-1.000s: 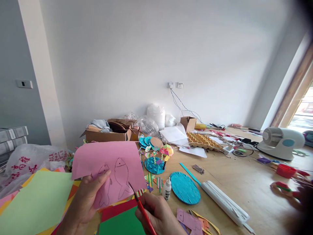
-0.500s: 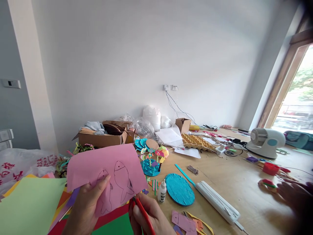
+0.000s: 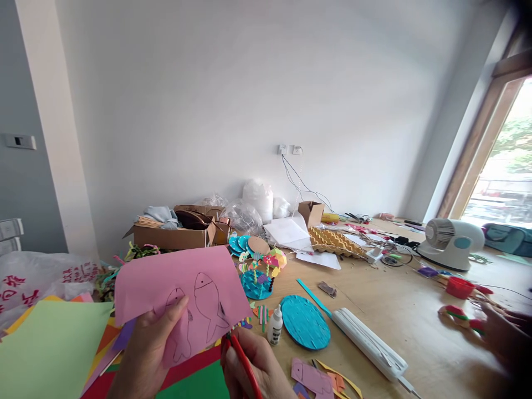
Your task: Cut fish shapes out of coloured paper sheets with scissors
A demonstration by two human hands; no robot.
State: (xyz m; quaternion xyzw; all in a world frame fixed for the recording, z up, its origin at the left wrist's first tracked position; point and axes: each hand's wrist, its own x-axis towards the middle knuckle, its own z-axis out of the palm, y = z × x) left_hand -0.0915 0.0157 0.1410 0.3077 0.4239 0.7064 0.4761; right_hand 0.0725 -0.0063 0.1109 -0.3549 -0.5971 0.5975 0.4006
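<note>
My left hand [image 3: 152, 338] pinches a pink sheet of paper [image 3: 153, 271], thumb on the front. Two fish outlines are drawn on it in dark line; the thumb covers part of the left one. My right hand [image 3: 253, 360] grips red-handled scissors [image 3: 246, 363], their tip at the sheet's lower right edge below the right fish's tail. How far the blades are apart is hidden. Below lie red and green sheets [image 3: 195, 382]. To the right stand a white glue bottle [image 3: 275, 326] and a blue oval disc [image 3: 305, 321]. A cut pink paper piece with a fish drawing [image 3: 310, 377] lies nearby.
Coloured paper [image 3: 50, 349] is stacked at left. A blue-based fish model [image 3: 255, 284] stands behind the glue. At right lie a white power strip [image 3: 369, 343] and a fan [image 3: 451, 244]. Another person's blurred hand [image 3: 505, 332] is at the right edge. Boxes [image 3: 170, 238] line the wall.
The pink sheet and scissors have shifted very slightly, with the scissors still at the sheet's edge. At right, the other person's hand has moved a little.
</note>
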